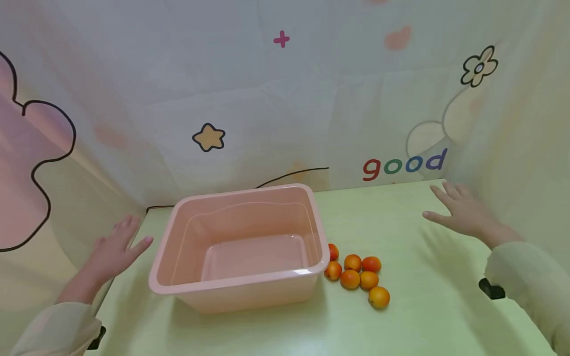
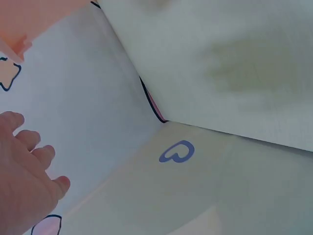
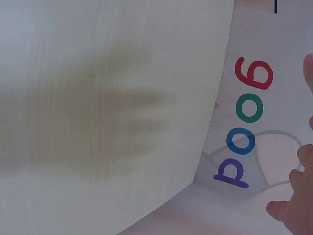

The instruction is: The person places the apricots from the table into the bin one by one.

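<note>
A pink plastic basin (image 1: 240,287) sits on the table left of centre, with nothing inside it. Close by its right side lies a loose group of several small orange-red fruits (image 1: 350,279), one partly hidden behind the rim. My left hand (image 1: 113,252) hovers over the table's left edge, beside the basin, fingers spread and holding nothing. Over the right part of the table my right hand (image 1: 460,210) is raised with fingers extended, apart from the fruits. Each wrist view shows its own hand, the left (image 2: 24,176) and the right (image 3: 298,196), with bare fingers.
The pale green table (image 1: 276,331) ends at a printed curtain (image 1: 267,99) along the back, and cloth hangs at both sides. A word "good" (image 1: 405,164) is printed on the back cloth. Hand shadows fall on the tabletop.
</note>
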Available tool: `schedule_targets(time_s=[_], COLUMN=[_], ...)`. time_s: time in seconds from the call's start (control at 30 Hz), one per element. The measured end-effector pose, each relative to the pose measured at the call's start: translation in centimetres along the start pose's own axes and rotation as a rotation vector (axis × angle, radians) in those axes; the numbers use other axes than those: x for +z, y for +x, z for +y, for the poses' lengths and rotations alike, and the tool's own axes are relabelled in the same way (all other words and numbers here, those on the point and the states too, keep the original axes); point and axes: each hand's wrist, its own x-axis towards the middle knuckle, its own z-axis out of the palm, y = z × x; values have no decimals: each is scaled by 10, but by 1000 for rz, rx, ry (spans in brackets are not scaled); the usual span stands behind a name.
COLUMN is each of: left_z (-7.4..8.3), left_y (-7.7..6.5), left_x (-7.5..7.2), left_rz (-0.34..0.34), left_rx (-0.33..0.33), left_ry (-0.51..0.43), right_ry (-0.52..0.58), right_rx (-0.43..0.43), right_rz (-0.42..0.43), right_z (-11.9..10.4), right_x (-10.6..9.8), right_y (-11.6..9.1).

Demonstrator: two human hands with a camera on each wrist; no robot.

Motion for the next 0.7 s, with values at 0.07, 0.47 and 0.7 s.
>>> schedule_targets(time_s=[0.07,0.47,0.7], left_z=[4,27,31], left_y=[-3,-16,-19], left_x=[2,9,11], left_rz=[15,42,66], left_rx=[37,161,210], left_ry=[-8,-133,-149], right_ry=[12,168,221], right_rx=[-14,-69,-103], right_rz=[0,-54,-81], right_z=[-5,-34,-47], right_x=[2,20,33], right_y=[-2,-9,-11])
